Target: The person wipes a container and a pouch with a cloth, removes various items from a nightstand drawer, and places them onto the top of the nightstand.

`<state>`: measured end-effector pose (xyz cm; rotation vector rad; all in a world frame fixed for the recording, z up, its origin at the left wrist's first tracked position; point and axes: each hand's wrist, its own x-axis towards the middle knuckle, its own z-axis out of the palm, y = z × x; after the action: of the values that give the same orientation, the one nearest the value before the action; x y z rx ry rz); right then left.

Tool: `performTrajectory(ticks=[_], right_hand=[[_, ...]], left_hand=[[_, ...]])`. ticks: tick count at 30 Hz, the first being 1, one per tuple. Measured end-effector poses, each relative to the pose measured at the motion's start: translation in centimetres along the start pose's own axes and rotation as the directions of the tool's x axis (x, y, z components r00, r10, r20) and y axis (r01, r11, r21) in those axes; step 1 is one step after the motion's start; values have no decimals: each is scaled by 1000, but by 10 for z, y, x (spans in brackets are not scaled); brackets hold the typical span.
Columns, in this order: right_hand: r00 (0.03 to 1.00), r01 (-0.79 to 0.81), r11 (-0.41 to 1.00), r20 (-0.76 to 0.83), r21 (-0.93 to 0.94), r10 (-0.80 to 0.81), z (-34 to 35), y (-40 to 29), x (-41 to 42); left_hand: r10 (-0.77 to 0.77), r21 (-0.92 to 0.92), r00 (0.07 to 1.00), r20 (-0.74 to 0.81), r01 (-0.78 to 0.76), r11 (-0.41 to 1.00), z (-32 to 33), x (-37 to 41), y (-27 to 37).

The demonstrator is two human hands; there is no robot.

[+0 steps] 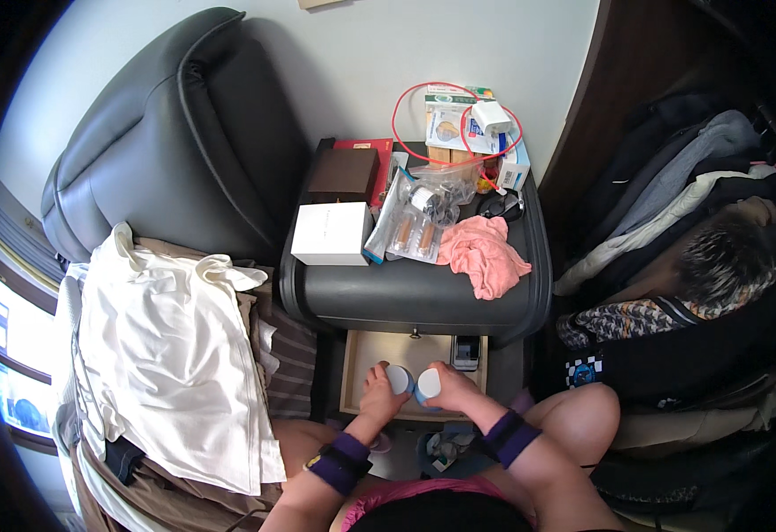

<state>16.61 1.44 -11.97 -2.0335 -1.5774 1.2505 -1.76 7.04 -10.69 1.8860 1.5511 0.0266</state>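
My left hand [380,397] grips a bottle with a white cap [398,380], seen from above. A second white-capped bottle [428,384], with some blue on its side, is in my right hand [453,388]. The two bottles are close side by side over the front part of an open wooden drawer [369,352]. At the drawer's back right corner lies a dark device with a pale edge [465,353]. The palms and the lower parts of both bottles are mostly hidden from this view.
A black nightstand [414,300] above the drawer bears a white box [331,233], a brown box [343,174], plastic packages, a red cable and a pink cloth [483,255]. White clothing [162,346] covers the bed at left. Clothes hang at right; a bin [436,452] stands below the drawer.
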Motion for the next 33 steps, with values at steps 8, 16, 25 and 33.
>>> performTrajectory(ticks=[8,16,25,33], right_hand=[[926,368,930,-91,-5,-367,-134,-107,-38],[816,498,861,-282,-101,-505,-233,-214,39],[788,346,925,-487,-154,-376,-251,-262,164],[846,239,947,-432,-215,-312,-235,-272,205]], left_hand=[[356,-87,844,-400,-422,903,-150,-26,75],[288,-130,685,-669,-489,862,-249,37,111],[322,11,693,-645,-414,910,-269,101,116],[300,27,710,-637,-369,929,-260,128,111]])
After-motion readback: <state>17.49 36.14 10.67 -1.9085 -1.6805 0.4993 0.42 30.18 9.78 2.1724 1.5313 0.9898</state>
